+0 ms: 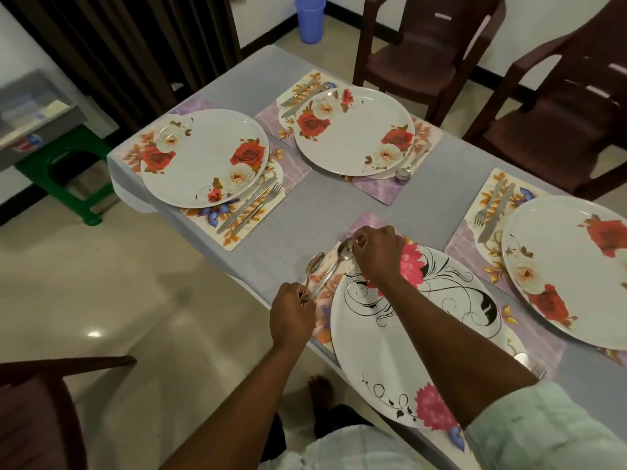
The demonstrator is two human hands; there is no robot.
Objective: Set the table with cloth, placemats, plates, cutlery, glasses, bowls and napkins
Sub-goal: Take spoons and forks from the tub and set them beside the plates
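The left hand (291,312) gripped two spoons (325,273) by their handles at the near placemat (324,300); the right hand (375,252) pinched one spoon's bowl. Best to free that spoon cleanly, then lay it straight beside the plate (400,344) on the desk (339,201). The spoons were slim, polished steel, glinting.

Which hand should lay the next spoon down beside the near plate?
Probably the right hand: it pinches the bowl of one spoon over the placemat beside the plate. The left hand has its grip on both handles, steadying the other spoon.
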